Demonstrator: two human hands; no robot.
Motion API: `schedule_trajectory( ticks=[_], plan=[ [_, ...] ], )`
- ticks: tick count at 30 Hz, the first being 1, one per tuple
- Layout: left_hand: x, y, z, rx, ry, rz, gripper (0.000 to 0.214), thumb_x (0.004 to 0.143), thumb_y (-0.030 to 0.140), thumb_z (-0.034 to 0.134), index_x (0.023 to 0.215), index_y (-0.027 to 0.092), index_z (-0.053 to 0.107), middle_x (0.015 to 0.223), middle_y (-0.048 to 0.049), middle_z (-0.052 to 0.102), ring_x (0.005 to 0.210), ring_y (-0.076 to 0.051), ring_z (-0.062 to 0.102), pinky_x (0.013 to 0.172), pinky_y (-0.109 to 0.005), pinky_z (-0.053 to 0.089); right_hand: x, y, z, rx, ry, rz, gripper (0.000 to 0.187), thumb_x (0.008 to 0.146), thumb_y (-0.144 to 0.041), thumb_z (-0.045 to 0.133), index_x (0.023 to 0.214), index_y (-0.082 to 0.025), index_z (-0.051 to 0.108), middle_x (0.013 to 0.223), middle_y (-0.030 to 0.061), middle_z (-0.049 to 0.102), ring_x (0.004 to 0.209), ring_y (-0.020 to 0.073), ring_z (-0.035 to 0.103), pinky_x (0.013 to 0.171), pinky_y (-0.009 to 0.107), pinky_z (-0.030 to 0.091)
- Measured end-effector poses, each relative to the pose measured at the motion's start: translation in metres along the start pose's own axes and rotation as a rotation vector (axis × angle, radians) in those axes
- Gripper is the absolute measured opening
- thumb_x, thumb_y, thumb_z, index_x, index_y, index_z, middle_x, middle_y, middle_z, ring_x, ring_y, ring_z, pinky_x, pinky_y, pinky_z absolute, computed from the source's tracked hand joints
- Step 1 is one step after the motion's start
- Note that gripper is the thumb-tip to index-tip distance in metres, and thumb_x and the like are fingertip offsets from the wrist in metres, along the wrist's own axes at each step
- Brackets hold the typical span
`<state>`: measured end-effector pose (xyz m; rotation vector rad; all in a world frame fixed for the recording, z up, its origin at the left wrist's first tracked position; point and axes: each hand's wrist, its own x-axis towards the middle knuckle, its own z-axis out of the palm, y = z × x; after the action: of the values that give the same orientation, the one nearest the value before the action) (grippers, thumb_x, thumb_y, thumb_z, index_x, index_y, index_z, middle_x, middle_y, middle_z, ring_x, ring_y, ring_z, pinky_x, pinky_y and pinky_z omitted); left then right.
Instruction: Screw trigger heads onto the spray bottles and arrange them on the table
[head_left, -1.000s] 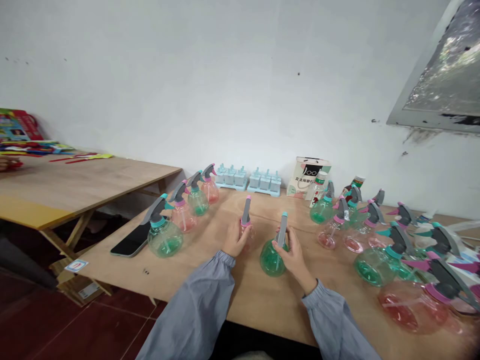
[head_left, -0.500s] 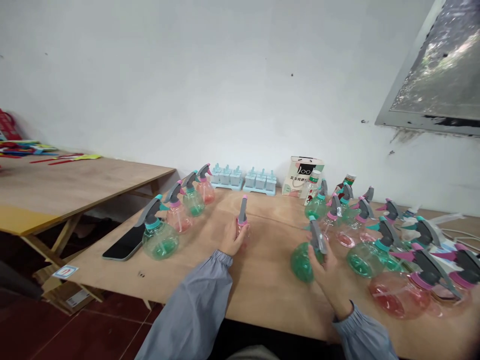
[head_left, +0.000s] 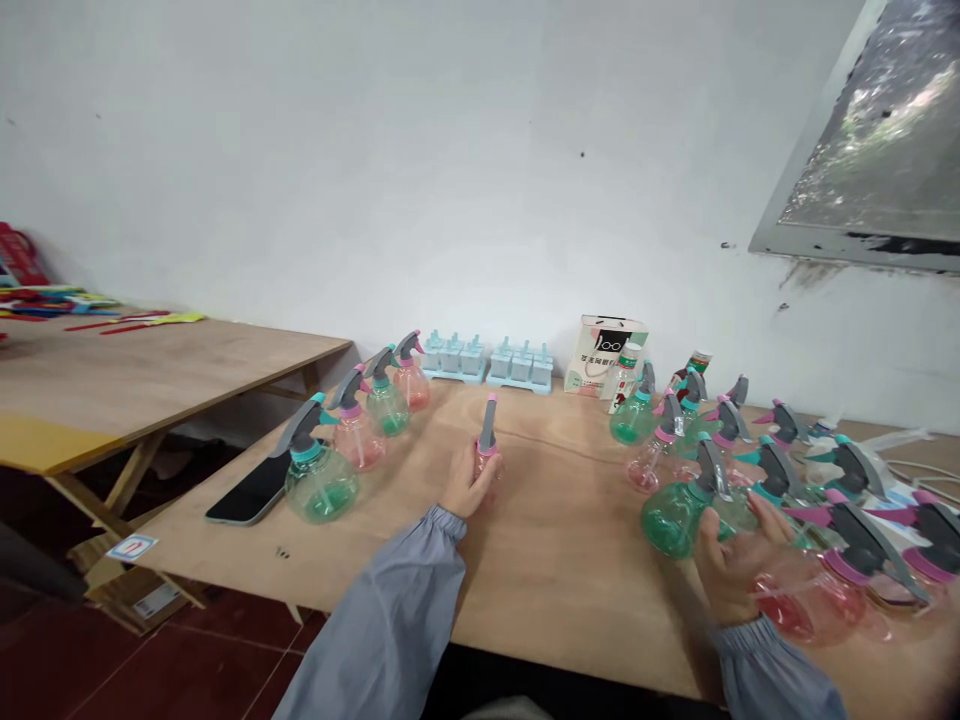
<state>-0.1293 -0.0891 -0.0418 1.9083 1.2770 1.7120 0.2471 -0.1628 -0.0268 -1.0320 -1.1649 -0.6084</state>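
My left hand (head_left: 469, 480) is wrapped round the neck of a pink spray bottle (head_left: 488, 440) with a grey trigger head, upright in the middle of the table; the fingers hide most of its body. On the right, a green spray bottle (head_left: 673, 518) with a teal collar and grey head is at the front of a group of others. Just beside it, my right hand (head_left: 733, 560) has its thumb and fingers spread and grips nothing. Close to that hand stands a larger-looking pink spray bottle (head_left: 806, 600).
Several green and pink bottles (head_left: 349, 435) form a row on the left, beside a black phone (head_left: 251, 490). Two pale blue ice-pop molds (head_left: 520, 368) and a carton (head_left: 592, 355) stand by the wall. Another table (head_left: 187, 370) is at far left.
The green spray bottle has moved right, to the group of bottles, and my right hand has let go of it and opened. My left hand stays on the pink bottle.
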Motion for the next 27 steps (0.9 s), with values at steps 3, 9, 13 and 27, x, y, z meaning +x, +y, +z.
schedule_trajectory(
  ticks=[3,9,13,27],
  plan=[
    [-0.009,0.010,0.007,-0.003,-0.049,0.010,0.035,0.099,0.051,0.046,0.113,0.023,0.061,0.100,-0.0088,0.070,0.097,-0.022,0.066,0.090,-0.039,0.053,-0.010,-0.026,0.003,0.153,-0.120,-0.233,0.029,0.087,-0.028,0.066,0.115,-0.030,0.060,0.104,0.0078,0.064,0.095,0.0269,0.066,0.083,0.048,0.058],
    [-0.041,0.047,0.034,-0.018,-0.231,0.127,0.038,0.104,0.043,0.036,0.126,0.021,0.058,0.117,-0.0140,0.068,0.111,-0.026,0.064,0.100,-0.045,0.051,-0.027,-0.115,0.073,0.471,-0.689,0.144,0.056,0.086,-0.042,0.069,0.136,-0.024,0.052,0.130,0.0140,0.064,0.117,0.0305,0.064,0.099,0.052,0.054],
    [-0.058,0.063,0.046,0.008,-0.288,0.252,0.045,0.103,0.037,0.037,0.142,0.019,0.049,0.138,-0.0183,0.061,0.131,-0.029,0.057,0.109,-0.050,0.047,-0.031,-0.147,0.113,0.583,-0.795,0.367,0.079,0.076,-0.053,0.075,0.144,-0.022,0.048,0.136,0.0162,0.063,0.120,0.0320,0.064,0.100,0.050,0.054],
    [-0.022,-0.004,-0.167,0.582,0.928,-0.184,0.087,0.074,0.061,0.079,0.142,0.024,0.041,0.150,-0.0184,0.048,0.141,-0.049,0.042,0.111,-0.075,0.034,-0.009,-0.146,0.113,0.666,-0.769,0.632,0.036,0.077,-0.052,0.074,0.098,-0.024,0.069,0.066,-0.0030,0.062,0.048,0.0111,0.046,0.046,0.025,0.044]
  ],
)
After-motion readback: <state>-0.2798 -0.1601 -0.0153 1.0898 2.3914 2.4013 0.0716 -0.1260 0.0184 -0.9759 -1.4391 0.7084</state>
